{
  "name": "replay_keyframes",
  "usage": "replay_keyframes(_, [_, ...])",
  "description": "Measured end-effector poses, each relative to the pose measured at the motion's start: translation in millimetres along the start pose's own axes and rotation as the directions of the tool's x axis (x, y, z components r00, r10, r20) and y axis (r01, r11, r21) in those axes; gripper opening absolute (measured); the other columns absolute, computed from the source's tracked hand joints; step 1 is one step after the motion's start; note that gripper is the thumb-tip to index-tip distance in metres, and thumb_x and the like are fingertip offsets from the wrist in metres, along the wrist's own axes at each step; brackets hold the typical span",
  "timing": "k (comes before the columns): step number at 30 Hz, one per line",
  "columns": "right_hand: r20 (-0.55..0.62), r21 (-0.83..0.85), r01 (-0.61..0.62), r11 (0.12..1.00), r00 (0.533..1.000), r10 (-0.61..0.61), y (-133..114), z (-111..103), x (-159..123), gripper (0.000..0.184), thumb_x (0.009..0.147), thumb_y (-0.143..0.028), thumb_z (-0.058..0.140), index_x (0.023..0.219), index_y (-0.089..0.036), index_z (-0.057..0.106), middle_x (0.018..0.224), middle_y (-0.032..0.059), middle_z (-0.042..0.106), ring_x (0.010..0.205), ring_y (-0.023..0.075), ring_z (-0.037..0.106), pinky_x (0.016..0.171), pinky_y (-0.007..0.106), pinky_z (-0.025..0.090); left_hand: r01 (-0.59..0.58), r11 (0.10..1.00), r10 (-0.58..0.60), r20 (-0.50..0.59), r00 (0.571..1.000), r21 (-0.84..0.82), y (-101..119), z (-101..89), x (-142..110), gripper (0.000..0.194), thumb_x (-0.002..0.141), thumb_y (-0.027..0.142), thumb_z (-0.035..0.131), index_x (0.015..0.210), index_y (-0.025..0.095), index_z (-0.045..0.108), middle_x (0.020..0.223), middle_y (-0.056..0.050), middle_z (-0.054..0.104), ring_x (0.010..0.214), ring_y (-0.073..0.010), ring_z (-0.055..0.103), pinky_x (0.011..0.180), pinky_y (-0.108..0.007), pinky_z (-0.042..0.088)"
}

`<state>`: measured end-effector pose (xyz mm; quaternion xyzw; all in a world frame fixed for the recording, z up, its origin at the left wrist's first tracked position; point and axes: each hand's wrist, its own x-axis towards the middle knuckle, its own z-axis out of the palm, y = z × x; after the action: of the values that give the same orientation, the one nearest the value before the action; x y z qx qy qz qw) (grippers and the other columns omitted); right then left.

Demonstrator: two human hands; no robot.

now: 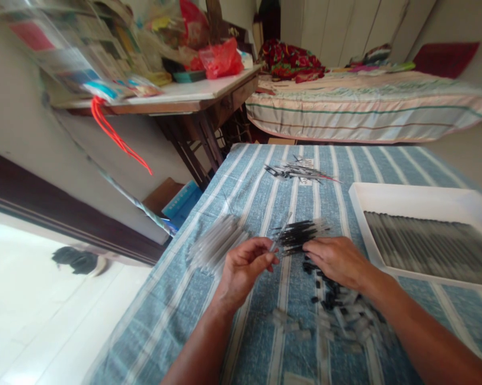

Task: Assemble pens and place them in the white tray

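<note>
My left hand (249, 264) is closed in a pinch on a clear pen barrel (281, 232), which tilts up and away from me. To its left lies a bundle of clear pen barrels (219, 240). My right hand (335, 259) has its fingertips pressed together at the right end of a dark pen refill, on the near side of a pile of black refills (299, 233). Just below that hand are small black pen parts (329, 294) and a loose heap of clear caps (353, 326). Motion blurs the small parts.
A white tray (409, 193) at right holds a row of dark-filled pens (425, 246). Farther back on the striped cloth (249, 182) lies a pile of thin black and grey pieces (299, 171). A cluttered desk (185, 101) stands behind left, a bed (365, 107) beyond.
</note>
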<state>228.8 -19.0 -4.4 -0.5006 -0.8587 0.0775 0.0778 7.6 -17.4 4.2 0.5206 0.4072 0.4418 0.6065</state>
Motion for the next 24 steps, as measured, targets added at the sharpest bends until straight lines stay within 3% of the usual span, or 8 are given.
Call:
replay_keyframes(4, [0.172, -0.099, 0.022, 0.995, 0.985, -0.005, -6.7, 6.0, 4.6, 0.024, 0.086, -0.011, 0.041, 0.082, -0.017, 0.063, 0.081, 0.0070, 0.066, 0.077, 0.0182, 0.061, 0.063, 0.025, 0.037, -0.035, 0.986, 0.038, 0.015, 0.999, -0.160, 0.1, -0.1, -1.2, 0.014, 0.074, 0.019, 0.068, 0.087, 0.015, 0.066, 0.076, -0.003, 0.066, 0.065, -0.0113, 0.060, 0.059, -0.022, 0.048])
replay_keyframes(8, [0.184, -0.115, 0.014, 0.993, 0.983, 0.008, -9.2, 10.9, 5.2, 0.024, 0.082, -0.007, 0.040, 0.080, -0.015, 0.063, 0.083, 0.0094, 0.066, 0.076, 0.0192, 0.062, 0.064, 0.026, 0.039, -0.020, 0.977, 0.030, 0.048, 0.998, -0.211, -0.5, 2.4, -2.8, 0.013, 0.074, 0.018, 0.068, 0.086, 0.015, 0.066, 0.079, -0.003, 0.067, 0.065, -0.0113, 0.060, 0.058, -0.022, 0.048])
replay_keyframes(11, [0.089, 0.055, -0.030, 0.998, 0.996, 0.025, -7.7, 10.3, 5.2, 0.019, 0.082, -0.011, 0.042, 0.079, -0.015, 0.061, 0.079, 0.0077, 0.066, 0.075, 0.0191, 0.062, 0.065, 0.027, 0.041, 0.010, 0.982, 0.003, 0.073, 0.997, -0.189, -0.2, 4.8, -3.3, 0.011, 0.074, 0.018, 0.068, 0.084, 0.013, 0.066, 0.074, -0.003, 0.066, 0.063, -0.0112, 0.059, 0.056, -0.021, 0.047])
replay_keyframes(13, [0.018, 0.307, -0.096, 0.947, 0.995, 0.095, -7.7, 8.2, 5.3, 0.015, 0.081, -0.013, 0.044, 0.079, -0.016, 0.058, 0.072, 0.0042, 0.065, 0.067, 0.0161, 0.061, 0.062, 0.025, 0.041, 0.031, 0.985, -0.018, 0.080, 0.997, -0.168, 0.2, 5.9, -3.3, 0.012, 0.073, 0.018, 0.069, 0.084, 0.013, 0.066, 0.071, -0.003, 0.065, 0.062, -0.0116, 0.059, 0.055, -0.022, 0.047])
replay_keyframes(15, [0.016, 0.611, -0.153, 0.777, 0.983, 0.181, -9.3, 6.0, 4.8, 0.012, 0.081, -0.015, 0.044, 0.081, -0.017, 0.055, 0.063, 0.0001, 0.062, 0.058, 0.0130, 0.059, 0.057, 0.023, 0.042, 0.051, 0.988, -0.038, 0.087, 0.995, -0.144, 0.6, 6.7, -3.3, 0.014, 0.073, 0.019, 0.069, 0.084, 0.012, 0.066, 0.068, -0.003, 0.064, 0.061, -0.0116, 0.058, 0.055, -0.021, 0.046])
replay_keyframes(18, [0.078, 0.904, -0.158, 0.398, 0.975, 0.209, -13.3, 4.9, 3.1, 0.008, 0.080, -0.022, 0.050, 0.085, -0.017, 0.053, 0.061, -0.0006, 0.064, 0.054, 0.0125, 0.061, 0.052, 0.022, 0.045, 0.083, 0.992, -0.071, 0.117, 0.991, -0.099, 1.6, 8.0, -3.4, 0.015, 0.072, 0.020, 0.069, 0.084, 0.012, 0.066, 0.065, -0.002, 0.064, 0.059, -0.0112, 0.057, 0.054, -0.021, 0.045])
replay_keyframes(21, [0.070, 0.987, -0.098, 0.126, 0.976, 0.207, -17.3, 6.2, 1.7, 0.016, 0.078, -0.029, 0.059, 0.087, -0.016, 0.055, 0.068, 0.0031, 0.069, 0.052, 0.0129, 0.063, 0.050, 0.023, 0.047, 0.118, 0.992, -0.108, 0.158, 0.982, -0.054, 2.1, 9.4, -4.0, 0.015, 0.072, 0.020, 0.069, 0.083, 0.010, 0.066, 0.063, -0.002, 0.064, 0.057, -0.0100, 0.054, 0.054, -0.020, 0.044])
replay_keyframes(24, [0.039, 0.999, -0.037, -0.015, 0.968, 0.248, -20.7, 8.5, 1.9, 0.018, 0.075, -0.029, 0.066, 0.084, -0.015, 0.058, 0.067, 0.0030, 0.070, 0.047, 0.0115, 0.061, 0.049, 0.023, 0.048, 0.133, 0.990, -0.124, 0.176, 0.977, -0.041, 1.3, 10.2, -4.7, 0.016, 0.072, 0.019, 0.069, 0.085, 0.010, 0.066, 0.064, -0.002, 0.064, 0.058, -0.0102, 0.055, 0.054, -0.021, 0.044])
